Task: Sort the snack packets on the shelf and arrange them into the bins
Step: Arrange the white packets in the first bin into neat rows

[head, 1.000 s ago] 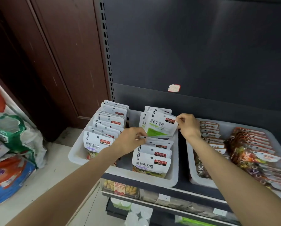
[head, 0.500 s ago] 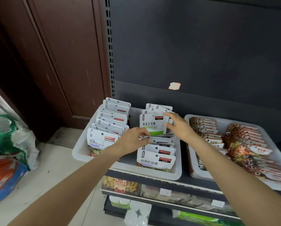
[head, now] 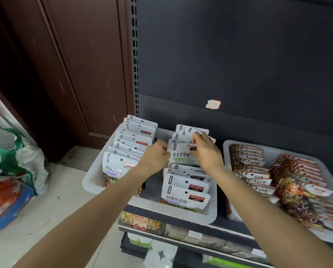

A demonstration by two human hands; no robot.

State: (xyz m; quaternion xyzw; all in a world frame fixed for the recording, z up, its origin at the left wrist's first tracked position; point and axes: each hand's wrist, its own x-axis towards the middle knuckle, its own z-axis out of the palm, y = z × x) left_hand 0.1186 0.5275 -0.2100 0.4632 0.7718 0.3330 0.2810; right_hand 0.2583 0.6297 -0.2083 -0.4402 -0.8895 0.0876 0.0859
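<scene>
**Green-labelled packet held upright in the right row of the white bin**

A green-labelled packet (head: 182, 154) is held by both hands above the right-hand row of packets (head: 186, 190) in the white bin (head: 92, 178). It stands nearly upright, its printed face turned to the near side and its long axis running left to right, across the row. The left hand (head: 155, 158) is curled at the packet's left edge, which is pinched by the fingers. The right hand (head: 205, 149) lies over the top right corner, with its fingers bent down on the upper edge, so that the corner is gripped; behind it more packets of the far part of the row are seen. Both hands are equally near, one at each side. The packet is judged to be settling into a gap between the far packets and the near ones. The left row (head: 129, 144) is not touched. A second bin (head: 227, 151) with orange packets stands just to the right.
</scene>
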